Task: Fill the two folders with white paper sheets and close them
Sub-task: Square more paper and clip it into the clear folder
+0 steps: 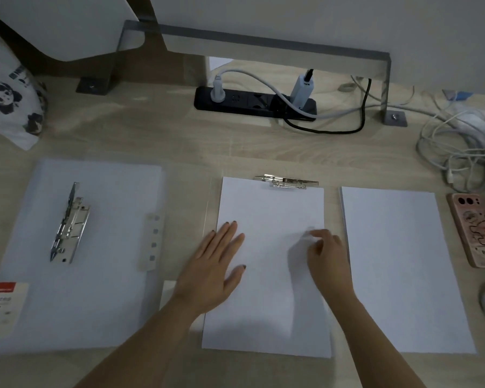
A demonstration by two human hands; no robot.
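Far left, table [151,135] back corner: a white printed bag [11,93].

Left third: first folder [81,298] lies open and flat, no paper in it. Its metal lever clamp [67,224] sits on the inner face, running roughly away from the viewer. A white strip with holes [151,242] lies at the folder's right edge. A red-and-white label [4,306] sits near its lower left corner.

Centre: a white sheet [269,309] lies portrait-wise over the second folder. Of that folder only the metal top clamp [287,182] is clear, touching the sheet's far edge.

Left hand [213,264]: flat, fingers straight and slightly fanned, palm down across the sheet's left edge, partly on paper and partly off it. It grips nothing.

Right hand [326,253]: on the sheet's right half, near its right edge, fingers curled downward. The fingertips are motion-blurred, and I cannot tell whether they pinch the paper or only touch it.

Right of centre: a stack of white sheets [398,275] lies just beside the centre sheet, apart from it.

Far right: a phone [473,228] in a pink patterned case lies face down.

Back of table: a black power strip [252,103] with plugs in it, and a tangle of white cables [459,141] to its right.
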